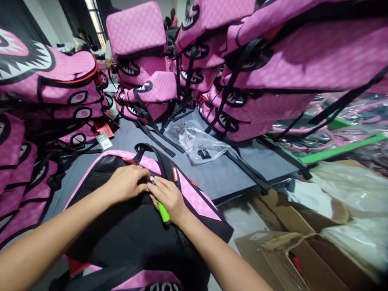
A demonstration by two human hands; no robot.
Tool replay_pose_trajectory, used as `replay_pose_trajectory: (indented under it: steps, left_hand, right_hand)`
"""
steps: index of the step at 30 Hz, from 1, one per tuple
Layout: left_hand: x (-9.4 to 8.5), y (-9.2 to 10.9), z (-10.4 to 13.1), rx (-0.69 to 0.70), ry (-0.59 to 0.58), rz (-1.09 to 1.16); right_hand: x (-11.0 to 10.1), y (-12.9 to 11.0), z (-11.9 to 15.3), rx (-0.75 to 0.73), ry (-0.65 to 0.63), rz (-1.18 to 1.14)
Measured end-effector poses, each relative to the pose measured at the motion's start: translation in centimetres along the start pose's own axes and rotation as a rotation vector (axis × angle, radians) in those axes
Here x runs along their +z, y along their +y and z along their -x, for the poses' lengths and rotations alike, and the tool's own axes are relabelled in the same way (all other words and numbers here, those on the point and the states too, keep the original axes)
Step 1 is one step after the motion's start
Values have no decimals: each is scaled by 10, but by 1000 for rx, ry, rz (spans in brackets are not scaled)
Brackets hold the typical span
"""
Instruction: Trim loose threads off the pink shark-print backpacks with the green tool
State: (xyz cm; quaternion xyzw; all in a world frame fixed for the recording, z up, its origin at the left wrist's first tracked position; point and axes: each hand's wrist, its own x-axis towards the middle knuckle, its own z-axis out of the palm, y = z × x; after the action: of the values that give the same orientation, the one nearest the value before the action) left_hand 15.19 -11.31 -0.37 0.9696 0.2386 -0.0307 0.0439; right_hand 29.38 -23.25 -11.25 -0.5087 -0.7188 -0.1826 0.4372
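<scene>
A pink and black backpack point(127, 226) lies in front of me with its black side up and a black loop handle at its far edge. My right hand point(168, 198) is closed round a bright green tool point(163, 212), whose tip reaches the bag near the handle. Close beside it, my left hand point(129, 182) pinches at the same spot near the top of the bag; what its fingertips hold is too small to make out. Both hands nearly touch at the fingertips.
Stacked pink backpacks point(136, 32) rise behind and at the left. A clear plastic bag point(195, 141) and loose black straps lie on the grey table point(224, 178). Open cardboard boxes point(273, 210) stand at the lower right, below a green-edged bin point(342, 149) of wrapped items.
</scene>
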Motion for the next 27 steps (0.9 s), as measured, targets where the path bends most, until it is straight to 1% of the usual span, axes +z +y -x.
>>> replay_pose_trajectory:
  steps: [3,8,11,13,16,18,20,22,24,27]
  left_hand:
    - [-2,-1,-5,-22,-65,-30]
    - [-2,2,-10,-47,-108,21]
    - [-5,7,-13,-18,-148,-15]
    - [-9,6,-11,27,-148,-73]
    - [-21,-7,3,78,-118,-206]
    - [-32,-23,19,50,-79,-318]
    - [-41,-38,36,-11,-25,-423]
    - [-45,-47,50,-31,35,-454]
    - [-40,-45,58,17,89,-359]
    - [-20,-28,67,96,165,-122]
  right_hand:
    - [4,4,4,5,1,8]
    - [9,10,8,35,7,-1]
    - [8,11,10,33,13,-26]
    - [7,11,12,18,27,-43]
    - [5,14,17,9,-1,-60]
    - [3,16,22,15,-16,-73]
    - [1,18,25,29,-17,-87]
    - [-1,17,23,52,-5,-113]
    - [-3,13,15,94,20,-157]
    - [-4,-2,-7,120,60,-198]
